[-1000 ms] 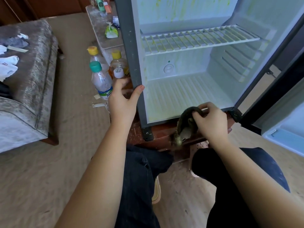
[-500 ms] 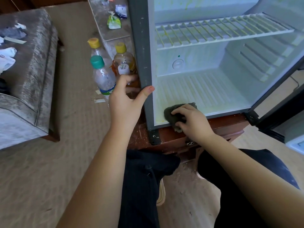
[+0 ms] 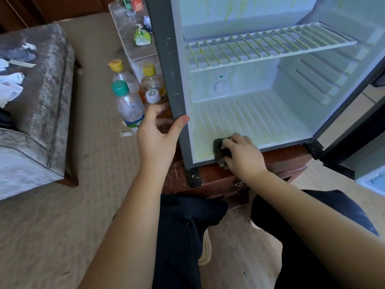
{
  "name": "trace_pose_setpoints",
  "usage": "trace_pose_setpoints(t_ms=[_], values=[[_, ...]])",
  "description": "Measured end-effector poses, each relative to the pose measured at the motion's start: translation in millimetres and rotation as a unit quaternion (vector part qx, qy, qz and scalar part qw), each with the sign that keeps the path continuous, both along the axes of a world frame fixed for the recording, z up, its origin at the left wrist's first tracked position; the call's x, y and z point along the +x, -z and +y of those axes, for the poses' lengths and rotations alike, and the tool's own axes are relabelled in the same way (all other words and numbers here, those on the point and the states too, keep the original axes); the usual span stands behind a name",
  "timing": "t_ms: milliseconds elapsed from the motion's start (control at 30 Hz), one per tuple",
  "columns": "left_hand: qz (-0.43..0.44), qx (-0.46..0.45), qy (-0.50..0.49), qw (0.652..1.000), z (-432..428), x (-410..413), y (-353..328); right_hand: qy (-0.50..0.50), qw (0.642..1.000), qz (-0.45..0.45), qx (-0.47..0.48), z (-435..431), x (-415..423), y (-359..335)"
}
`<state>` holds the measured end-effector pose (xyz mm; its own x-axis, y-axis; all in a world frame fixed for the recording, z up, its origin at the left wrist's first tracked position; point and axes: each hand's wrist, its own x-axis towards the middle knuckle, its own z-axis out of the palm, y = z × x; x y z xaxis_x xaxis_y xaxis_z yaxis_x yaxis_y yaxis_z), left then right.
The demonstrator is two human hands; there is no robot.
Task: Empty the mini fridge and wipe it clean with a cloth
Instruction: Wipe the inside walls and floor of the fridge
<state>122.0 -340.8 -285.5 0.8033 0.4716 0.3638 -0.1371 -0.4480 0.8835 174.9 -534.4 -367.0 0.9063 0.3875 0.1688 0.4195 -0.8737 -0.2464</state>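
Note:
The mini fridge (image 3: 166,65) stands open on a dark wooden stand, its white inside streaked with yellow-green stains. One wire shelf (image 3: 266,46) sits in it; nothing else is inside. My left hand (image 3: 155,136) grips the fridge's grey left edge, thumb on the front and fingers round the outer side. My right hand (image 3: 242,156) holds a dark grey cloth (image 3: 218,146) bunched under its fingers and presses it on the front edge of the fridge floor.
Three plastic bottles (image 3: 129,105) stand on the carpet left of the fridge. A grey stone ledge (image 3: 127,34) behind them carries small packets. A grey upholstered bench (image 3: 37,113) lies at the left. The fridge door (image 3: 358,130) hangs open at the right.
My right hand has brought the cloth from the wooden stand below the fridge up onto the front of the fridge floor. The left hand has kept its grip on the edge.

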Motion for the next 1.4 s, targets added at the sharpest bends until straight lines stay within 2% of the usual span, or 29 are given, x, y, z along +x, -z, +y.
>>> trace_pose_setpoints(t_ms=[67,167,300,433,500,633,700,833,900,967,1067,1267,1400], values=[[0.003,0.003,0.002,1.0,1.2,0.5,0.8,0.038,0.999,0.034,0.006,-32.1,11.4,0.2],[0.008,0.003,0.006,1.0,3.7,2.2,1.6,0.098,0.994,0.02,0.041,-66.6,23.6,3.3],[0.009,0.008,0.008,1.0,6.2,4.2,2.3,0.11,0.99,0.002,0.087,-53.1,14.5,8.6],[0.005,0.011,0.007,1.0,5.7,3.0,2.5,-0.013,0.993,0.023,0.113,25.6,-11.6,5.6],[0.003,0.011,0.005,1.0,4.3,2.3,2.1,-0.047,0.992,0.003,0.116,50.9,-21.1,9.6],[0.0,0.008,0.003,1.0,3.2,1.9,1.8,-0.082,0.991,-0.024,0.104,39.3,-18.9,10.3],[0.002,0.005,0.003,1.0,3.4,2.0,1.9,-0.113,0.99,0.005,0.079,30.8,-15.4,2.6],[0.001,0.006,0.006,1.0,3.9,2.4,2.0,-0.248,0.966,0.068,-0.01,-3.7,-24.8,6.1],[0.002,0.011,0.007,1.0,5.5,2.8,2.2,-0.21,0.974,0.068,0.05,-21.2,-32.1,10.6],[0.003,0.014,0.008,1.0,5.7,3.0,1.8,-0.13,0.981,0.036,0.14,-23.3,-30.5,9.7],[0.004,0.013,0.005,1.0,4.6,2.6,0.7,-0.061,0.982,0.011,0.178,2.7,-17.9,8.4],[0.001,0.011,0.005,1.0,4.1,2.5,0.8,-0.071,0.974,-0.028,0.213,53.0,-24.9,27.3],[-0.001,0.004,0.01,1.0,3.7,1.4,1.2,-0.137,0.979,-0.073,0.135,24.5,-13.6,24.6]])
